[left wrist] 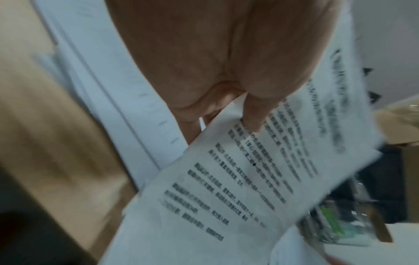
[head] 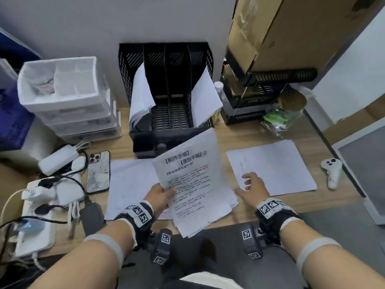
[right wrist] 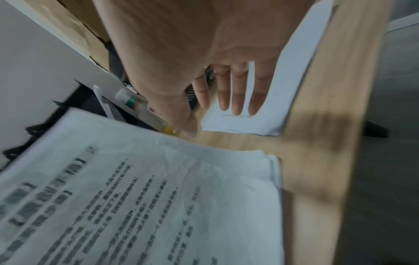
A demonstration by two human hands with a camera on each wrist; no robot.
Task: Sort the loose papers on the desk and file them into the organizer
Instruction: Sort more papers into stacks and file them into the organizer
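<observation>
My left hand (head: 164, 191) pinches the left edge of a stack of printed papers (head: 193, 184), held tilted above the desk's near middle; the thumb (left wrist: 251, 114) lies on the top sheet (left wrist: 238, 179). My right hand (head: 250, 184) is open with straight fingers (right wrist: 235, 93), hovering over the near left corner of a white paper pile (head: 273, 167) on the right. Another pile of sheets (head: 129, 184) lies flat on the left, under the held stack. The black mesh organizer (head: 166, 113) stands at the back, with papers in its leftmost slot (head: 139, 94) and rightmost slot (head: 205, 94).
White drawer unit (head: 68, 101) back left. A phone (head: 98, 172), chargers and a power strip (head: 35, 222) with cables crowd the left. Black mesh shelf (head: 260, 97) with cardboard boxes, a glass jar (head: 285, 113) and a white controller (head: 331, 170) are on the right.
</observation>
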